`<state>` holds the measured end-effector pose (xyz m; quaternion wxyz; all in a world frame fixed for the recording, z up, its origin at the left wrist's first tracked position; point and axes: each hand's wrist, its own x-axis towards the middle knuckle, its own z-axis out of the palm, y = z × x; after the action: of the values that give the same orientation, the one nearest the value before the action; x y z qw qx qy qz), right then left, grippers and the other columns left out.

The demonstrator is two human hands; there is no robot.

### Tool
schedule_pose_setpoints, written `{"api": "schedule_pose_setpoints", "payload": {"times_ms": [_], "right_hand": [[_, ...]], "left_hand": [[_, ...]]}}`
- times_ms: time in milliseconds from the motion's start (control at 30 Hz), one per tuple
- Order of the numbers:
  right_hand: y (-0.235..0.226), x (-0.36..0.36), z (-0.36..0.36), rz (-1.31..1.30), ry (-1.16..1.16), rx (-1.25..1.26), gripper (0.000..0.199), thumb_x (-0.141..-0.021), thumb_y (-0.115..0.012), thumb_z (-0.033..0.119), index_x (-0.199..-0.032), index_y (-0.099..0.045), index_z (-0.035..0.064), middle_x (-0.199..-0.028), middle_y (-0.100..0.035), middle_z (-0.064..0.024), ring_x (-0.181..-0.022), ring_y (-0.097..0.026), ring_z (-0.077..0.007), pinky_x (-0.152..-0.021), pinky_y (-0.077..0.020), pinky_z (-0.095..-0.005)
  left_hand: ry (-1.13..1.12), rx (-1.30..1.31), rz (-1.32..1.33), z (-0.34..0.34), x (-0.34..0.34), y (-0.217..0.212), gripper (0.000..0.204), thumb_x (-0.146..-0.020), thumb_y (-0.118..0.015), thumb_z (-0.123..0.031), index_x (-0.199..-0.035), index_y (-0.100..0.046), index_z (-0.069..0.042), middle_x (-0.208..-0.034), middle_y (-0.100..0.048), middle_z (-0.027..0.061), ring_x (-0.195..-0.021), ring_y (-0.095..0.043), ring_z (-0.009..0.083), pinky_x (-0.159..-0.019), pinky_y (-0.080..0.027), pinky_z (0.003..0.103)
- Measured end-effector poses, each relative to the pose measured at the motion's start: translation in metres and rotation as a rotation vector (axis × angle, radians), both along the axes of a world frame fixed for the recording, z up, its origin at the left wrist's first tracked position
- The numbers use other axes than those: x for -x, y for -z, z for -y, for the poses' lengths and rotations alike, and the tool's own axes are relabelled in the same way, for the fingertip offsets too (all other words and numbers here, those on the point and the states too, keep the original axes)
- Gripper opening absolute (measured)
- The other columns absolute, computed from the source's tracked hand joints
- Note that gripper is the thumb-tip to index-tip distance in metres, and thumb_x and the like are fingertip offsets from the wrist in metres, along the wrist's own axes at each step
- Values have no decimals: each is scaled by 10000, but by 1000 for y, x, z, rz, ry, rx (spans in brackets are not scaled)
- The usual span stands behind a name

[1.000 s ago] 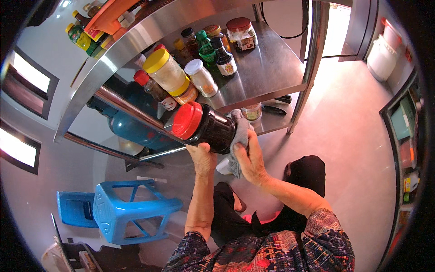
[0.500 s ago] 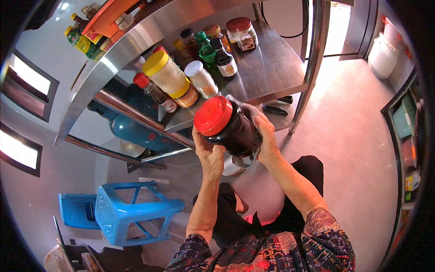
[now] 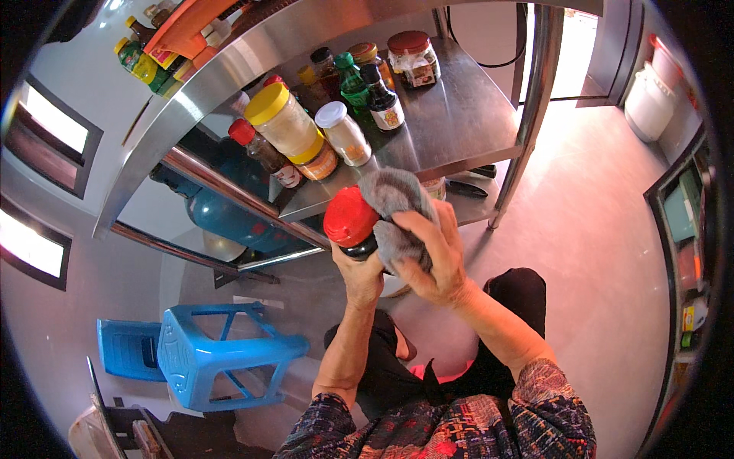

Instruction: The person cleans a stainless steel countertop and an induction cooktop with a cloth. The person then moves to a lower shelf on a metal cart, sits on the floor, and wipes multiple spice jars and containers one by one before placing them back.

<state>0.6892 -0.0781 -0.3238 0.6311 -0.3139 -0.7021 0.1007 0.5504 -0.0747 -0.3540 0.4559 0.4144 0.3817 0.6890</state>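
Observation:
A dark jar with a red lid (image 3: 351,216) is held tilted in front of the metal shelf. My left hand (image 3: 359,275) grips the jar's near side below the lid, fingers wrapped round it. A grey cloth (image 3: 397,200) is bunched in my right hand (image 3: 437,256), pressed against the jar's right side beside the lid. Most of the jar's body is hidden behind the cloth and my hands. Close beyond on the shelf stand a white-capped jar (image 3: 344,136), a yellow-lidded container (image 3: 284,122) and a red-capped bottle (image 3: 264,155).
The stainless steel shelf (image 3: 466,126) also bears a dark sauce bottle (image 3: 382,99), a green bottle (image 3: 352,80) and a red-lidded jar (image 3: 414,60). Blue stools (image 3: 218,359) lie at left. A blue gas cylinder (image 3: 229,218) stands under the rack. Far right is a white container (image 3: 648,103).
My right hand has moved with the cloth from the jar's far right side up over its front, next to the lid. The jar has turned and sits slightly lower; my left hand still grips it.

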Motion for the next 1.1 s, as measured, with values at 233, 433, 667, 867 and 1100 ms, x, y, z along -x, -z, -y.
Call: {"api": "schedule_pose_setpoints", "payload": {"times_ms": [233, 433, 667, 867, 1100], "right_hand": [[5, -17, -35, -246, -331, 493, 297, -910, -490, 207, -1097, -572, -8, -1091, -516, -123, -1049, -477, -240, -947, -356, -327], [4, -19, -48, -488, -799, 811, 290, -942, -469, 190, -1107, -586, -18, -1097, -530, -89, -1011, -509, -175, -913, -378, -278], [8, 11, -2, 84, -12, 70, 438, -779, -630, 188, -1195, -569, 64, -1274, -464, -171, -1151, -449, -351, -954, -357, -424], [17, 17, 18, 268, 97, -193, 452, -743, -670, 244, -1164, -581, 105, -1332, -464, -124, -1152, -463, -275, -901, -345, -418], [4, 1, -25, -108, -292, 313, 455, -851, -517, 309, -1210, -521, 30, -1213, -538, -153, -1118, -484, -308, -970, -344, -394]], "left_hand": [[105, -141, -305, 5, 5, 7, 971, -513, -897, -347, -1260, -401, 25, -1191, -518, 115, -1090, -521, 216, -968, -390, 351], [128, -85, -251, 9, 3, 5, 987, -486, -901, -326, -1265, -400, 15, -1180, -530, 107, -1081, -530, 214, -968, -397, 348], [-27, -39, -53, -1, 15, 5, 868, -592, -858, -288, -1273, -406, 4, -1175, -563, 91, -1055, -559, 201, -946, -433, 342], [51, -83, 134, -1, 23, 6, 810, -654, -839, -267, -1293, -414, -8, -1187, -567, 100, -1067, -570, 200, -926, -465, 342], [75, -132, 18, 5, 17, 3, 963, -575, -862, -464, -1261, -427, 52, -1166, -567, 98, -1067, -554, 204, -938, -434, 347]]}}
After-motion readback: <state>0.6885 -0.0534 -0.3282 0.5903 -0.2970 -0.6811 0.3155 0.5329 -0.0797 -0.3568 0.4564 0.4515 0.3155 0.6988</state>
